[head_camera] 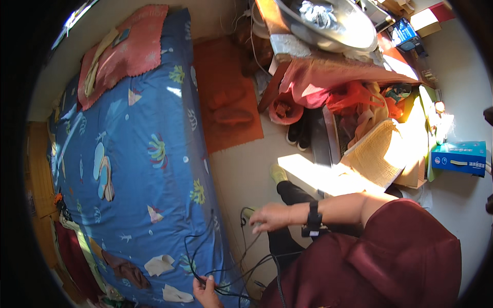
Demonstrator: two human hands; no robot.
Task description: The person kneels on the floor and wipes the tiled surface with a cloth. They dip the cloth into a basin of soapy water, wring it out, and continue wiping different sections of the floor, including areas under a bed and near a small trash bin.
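Observation:
My left hand, at the lower edge, grips a bundle of thin black cable between thumb and fingers. Loose loops of it spread over the side of the bed and across toward my lap. My right hand hovers above the floor in front of my legs, slightly blurred, with a black wristband on the wrist. A bent stretch of the cable runs right by its fingertips; whether the fingers hold it is unclear. A darker braided cord hangs against my maroon top.
A bed with a blue patterned sheet fills the left, with a pink pillow cover and pale cloth pieces on it. An orange mat lies beyond. Right stand a table with a metal basin, a pink bin and a blue box.

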